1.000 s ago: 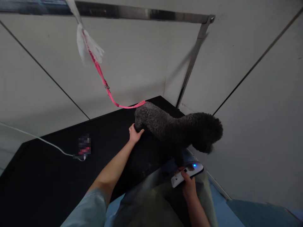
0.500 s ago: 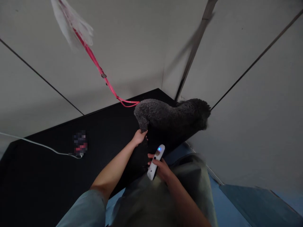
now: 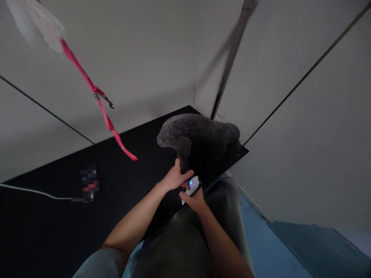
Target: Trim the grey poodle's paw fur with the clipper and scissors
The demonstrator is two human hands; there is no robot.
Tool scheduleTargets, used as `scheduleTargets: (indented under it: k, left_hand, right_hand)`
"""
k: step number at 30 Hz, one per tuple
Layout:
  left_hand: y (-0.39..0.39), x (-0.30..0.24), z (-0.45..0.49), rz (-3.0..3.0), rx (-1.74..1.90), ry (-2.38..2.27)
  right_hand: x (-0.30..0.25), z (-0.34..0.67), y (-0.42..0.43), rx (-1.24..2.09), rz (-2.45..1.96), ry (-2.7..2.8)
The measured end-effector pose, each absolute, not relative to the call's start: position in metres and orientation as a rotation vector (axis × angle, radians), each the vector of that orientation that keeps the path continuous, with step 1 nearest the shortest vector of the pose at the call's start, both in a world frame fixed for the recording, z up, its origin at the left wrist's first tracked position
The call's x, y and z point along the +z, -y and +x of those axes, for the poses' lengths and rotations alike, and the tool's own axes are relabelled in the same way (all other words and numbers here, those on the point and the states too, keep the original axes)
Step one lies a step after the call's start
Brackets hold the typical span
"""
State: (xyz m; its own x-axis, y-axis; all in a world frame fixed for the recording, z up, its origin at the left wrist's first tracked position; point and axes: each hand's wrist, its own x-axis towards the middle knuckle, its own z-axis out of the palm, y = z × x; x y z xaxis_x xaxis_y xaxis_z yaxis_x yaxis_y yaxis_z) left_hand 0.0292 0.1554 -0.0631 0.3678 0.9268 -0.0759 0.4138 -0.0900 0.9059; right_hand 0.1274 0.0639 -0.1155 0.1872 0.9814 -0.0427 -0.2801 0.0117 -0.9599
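A grey curly-haired dog (image 3: 197,129) stands on a black table (image 3: 130,185), its rear toward the left and its head, dark and partly hidden, toward the right. My left hand (image 3: 175,177) grips one of the dog's legs low down, thumb and fingers around it; the paw is mostly hidden. Just below and to the right, my right hand (image 3: 197,200) is closed round a white hair clipper (image 3: 192,187) with a lit blue light. The clipper's upper end lies close by the held leg; whether it touches the fur I cannot tell.
A pink strap (image 3: 108,121) with a metal hook hangs over the table, left of the dog. On the table's left lies a blurred-out object (image 3: 89,184) beside a pale cable (image 3: 37,190). Grey walls (image 3: 145,58) meet behind the table; blue floor (image 3: 257,239) shows at right.
The pink strap, which reached the dog's rear, now hangs apart from it, farther left. My right hand has brought the clipper up beside my left hand. The dog's held leg has shifted right.
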Motion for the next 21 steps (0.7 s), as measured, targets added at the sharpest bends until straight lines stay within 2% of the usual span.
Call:
scheduleTargets:
  k: [5, 9, 16, 21]
  left_hand:
    - [-0.159, -0.056, 0.038, 1.961, 0.588, -1.361]
    - [-0.17, -0.071, 0.038, 2.007, 0.613, -1.309]
    - [-0.166, -0.116, 0.039, 1.755, 0.822, -1.139]
    - [-0.168, -0.109, 0.049, 1.57, 0.974, -1.131]
  right_hand:
    - [-0.114, 0.132, -0.063, 1.135, -1.161, 0.941]
    - [-0.128, 0.133, -0.06, 1.112, -1.174, 0.853]
    - [-0.155, 0.145, -0.032, 0.896, -1.226, 0.392]
    - [-0.141, 0.155, -0.017, 0.783, -1.101, 0.28]
